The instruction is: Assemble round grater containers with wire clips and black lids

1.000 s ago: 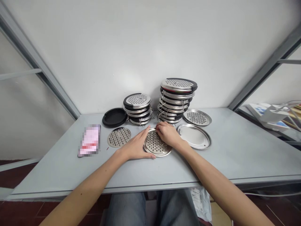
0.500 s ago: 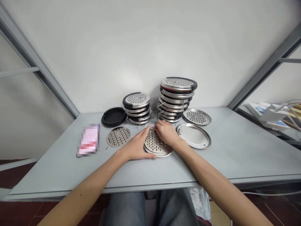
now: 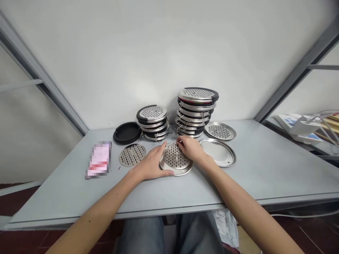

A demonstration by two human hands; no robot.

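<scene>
A round perforated steel disc (image 3: 176,159) lies in a shallow steel pan on the grey table (image 3: 265,169), right in front of me. My left hand (image 3: 149,164) rests open against the disc's left rim, thumb along the near edge. My right hand (image 3: 191,148) lies on the disc's far right edge, fingers curled over the rim. Behind them stand two stacks of round steel graters with black rims: a low stack (image 3: 153,121) and a taller stack (image 3: 196,111).
A loose perforated disc (image 3: 132,155) lies left of my hands, a black round lid (image 3: 127,133) behind it, a pink packet (image 3: 99,164) further left. An empty steel pan (image 3: 219,152) and a perforated tray (image 3: 219,131) sit on the right. Grey frame posts flank the table.
Both hands stay on the disc; it has seated a little differently in the pan, and my right fingers have shifted along the far rim. The view has tilted slightly.
</scene>
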